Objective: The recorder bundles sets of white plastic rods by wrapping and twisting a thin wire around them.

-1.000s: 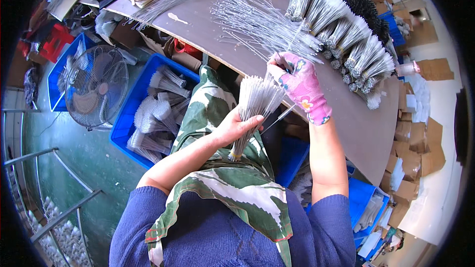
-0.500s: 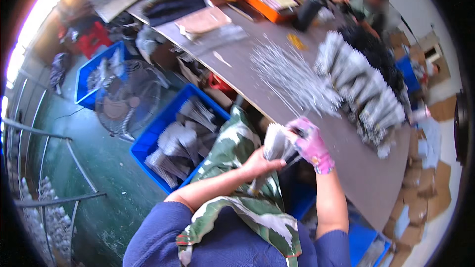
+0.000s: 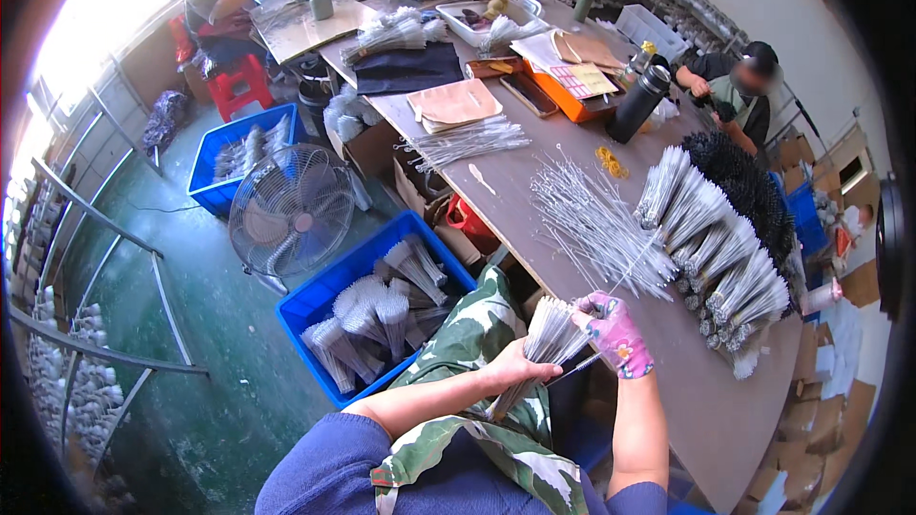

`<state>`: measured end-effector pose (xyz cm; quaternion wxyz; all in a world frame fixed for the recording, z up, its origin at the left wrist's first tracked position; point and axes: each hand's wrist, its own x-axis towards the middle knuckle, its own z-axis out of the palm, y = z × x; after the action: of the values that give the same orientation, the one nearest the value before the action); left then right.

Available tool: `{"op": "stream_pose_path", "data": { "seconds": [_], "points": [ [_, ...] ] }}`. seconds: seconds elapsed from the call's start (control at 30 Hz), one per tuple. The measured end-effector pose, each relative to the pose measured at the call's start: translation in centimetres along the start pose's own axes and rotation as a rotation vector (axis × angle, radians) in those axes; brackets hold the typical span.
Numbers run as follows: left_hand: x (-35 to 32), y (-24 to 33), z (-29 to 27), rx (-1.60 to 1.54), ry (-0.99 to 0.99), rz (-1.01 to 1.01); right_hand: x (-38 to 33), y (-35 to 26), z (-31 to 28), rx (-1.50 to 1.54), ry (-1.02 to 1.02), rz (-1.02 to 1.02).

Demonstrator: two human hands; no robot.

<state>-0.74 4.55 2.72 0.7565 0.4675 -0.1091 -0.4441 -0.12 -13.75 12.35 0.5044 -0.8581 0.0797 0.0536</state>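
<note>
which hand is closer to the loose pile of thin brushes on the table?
Right. The gloved right hand reaches the near edge of the loose brush pile. The bare left hand sits lower, off the table, gripping a brush bundle.

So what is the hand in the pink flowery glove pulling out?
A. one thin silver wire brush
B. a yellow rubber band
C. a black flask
A: the right hand in its pink flowered glove pinches one thin silver wire brush beside the bare left hand's bundle.
</note>
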Motion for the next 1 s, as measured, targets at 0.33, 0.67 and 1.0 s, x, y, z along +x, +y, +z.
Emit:
{"op": "stream_pose_path", "data": {
  "seconds": [0.33,0.67,1.0],
  "points": [
    [7.1,7.5,6.7,0.291,-0.192,0.459,-0.7,-9.9,-10.2,-0.103,0.478,-0.337],
    [12.3,6.1,9.9,0.506,-0.15,0.528,-0.3,-5.9,-11.1,-0.634,0.614,-0.265],
    [12.7,5.7,10.7,0.406,-0.149,0.45,0.2,-7.9,-10.5,-1.107,0.642,-0.251]
  ]
}}
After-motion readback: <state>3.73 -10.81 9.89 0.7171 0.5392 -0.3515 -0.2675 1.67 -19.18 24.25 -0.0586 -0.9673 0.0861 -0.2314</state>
